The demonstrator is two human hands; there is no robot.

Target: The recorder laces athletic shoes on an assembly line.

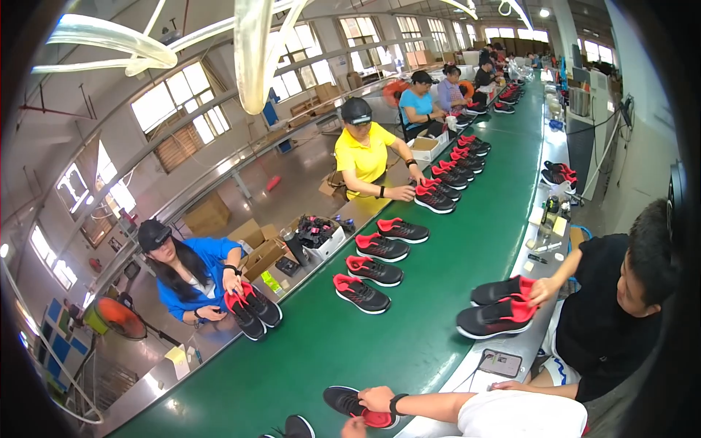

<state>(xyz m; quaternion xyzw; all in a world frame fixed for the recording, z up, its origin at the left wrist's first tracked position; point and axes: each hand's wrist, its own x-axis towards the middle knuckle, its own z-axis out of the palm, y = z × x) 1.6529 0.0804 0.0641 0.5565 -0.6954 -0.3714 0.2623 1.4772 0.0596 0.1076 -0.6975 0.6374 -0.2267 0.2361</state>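
Observation:
At the lower edge, a black sneaker [342, 400] with red lining and a pale sole lies on the green conveyor belt [292, 350]. My right hand [376, 398], with a black band on its wrist, reaches in from the right and grips the shoe around its opening, fingers curled. My left hand [354, 428] shows only in part at the lower edge, close to the shoe's red collar; its fingers are too cut off to read. Left of it, another black shoe [298, 426] is partly cut off by the picture's edge.
Beside me on the right, a person in black holds a pair of sneakers [496, 315] over the belt edge. A phone [501, 363] lies on the metal ledge. Across the belt, a person in blue handles another pair [253, 310]. Several sneakers [374, 270] line the belt farther up.

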